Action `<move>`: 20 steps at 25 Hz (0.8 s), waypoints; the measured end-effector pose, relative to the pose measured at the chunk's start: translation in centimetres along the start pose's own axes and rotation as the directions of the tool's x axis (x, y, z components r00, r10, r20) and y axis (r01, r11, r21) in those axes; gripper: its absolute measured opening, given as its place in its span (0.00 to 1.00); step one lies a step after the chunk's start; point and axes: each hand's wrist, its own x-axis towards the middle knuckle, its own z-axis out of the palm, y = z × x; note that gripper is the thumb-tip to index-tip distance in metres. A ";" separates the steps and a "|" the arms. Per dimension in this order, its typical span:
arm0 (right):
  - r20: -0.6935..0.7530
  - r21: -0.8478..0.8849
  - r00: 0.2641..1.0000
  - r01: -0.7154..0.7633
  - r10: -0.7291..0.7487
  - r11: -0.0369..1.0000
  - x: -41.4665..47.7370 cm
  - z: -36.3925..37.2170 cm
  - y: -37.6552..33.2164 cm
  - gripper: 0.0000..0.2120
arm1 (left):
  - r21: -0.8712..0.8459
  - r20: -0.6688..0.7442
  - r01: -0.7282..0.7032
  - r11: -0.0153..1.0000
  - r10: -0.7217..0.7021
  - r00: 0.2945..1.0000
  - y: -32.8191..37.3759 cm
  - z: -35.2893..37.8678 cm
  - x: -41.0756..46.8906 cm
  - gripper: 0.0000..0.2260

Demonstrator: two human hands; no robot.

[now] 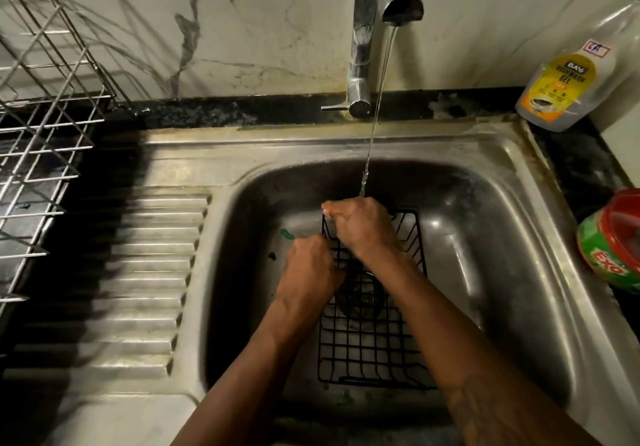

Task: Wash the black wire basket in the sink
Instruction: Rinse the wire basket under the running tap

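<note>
The black wire basket (367, 338) lies in the steel sink (485, 224), over the drain. My left hand (308, 272) grips its left rim. At the basket's far left corner my right hand (360, 227) is closed on the wires. A thin stream of water (375, 106) falls from the chrome tap (381, 12) onto my right hand. What my fingers hold besides the wires is hidden.
A ribbed drainboard (149, 272) lies left of the bowl, with a steel dish rack (41, 116) beyond it. A dishwash gel bottle (568, 78) stands at the back right. A red-and-green Exo tub (613, 237) sits on the right counter. Green specks (285, 234) dot the sink floor.
</note>
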 end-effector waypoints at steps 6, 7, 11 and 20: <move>0.009 -0.054 0.980 -0.196 0.196 0.979 -1.9 -3.5 4.3 0.11 | -0.032 0.004 0.027 0.999 -0.027 1.000 -0.3 0.0 -0.1 0.15; 0.007 -0.063 0.975 -0.219 0.220 0.974 -2.2 -3.9 4.8 0.12 | -0.045 0.020 0.042 0.998 -0.041 0.999 -0.3 0.0 -0.2 0.13; -0.135 -0.080 0.983 -0.133 0.122 0.988 -2.5 -3.4 4.2 0.18 | -0.063 0.043 0.076 0.995 -0.074 0.996 0.1 -0.5 -0.3 0.14; 0.226 -0.016 0.948 -0.225 0.222 0.974 -1.0 0.7 2.3 0.11 | -0.027 0.002 0.039 0.999 -0.039 0.999 0.7 -1.0 -0.6 0.18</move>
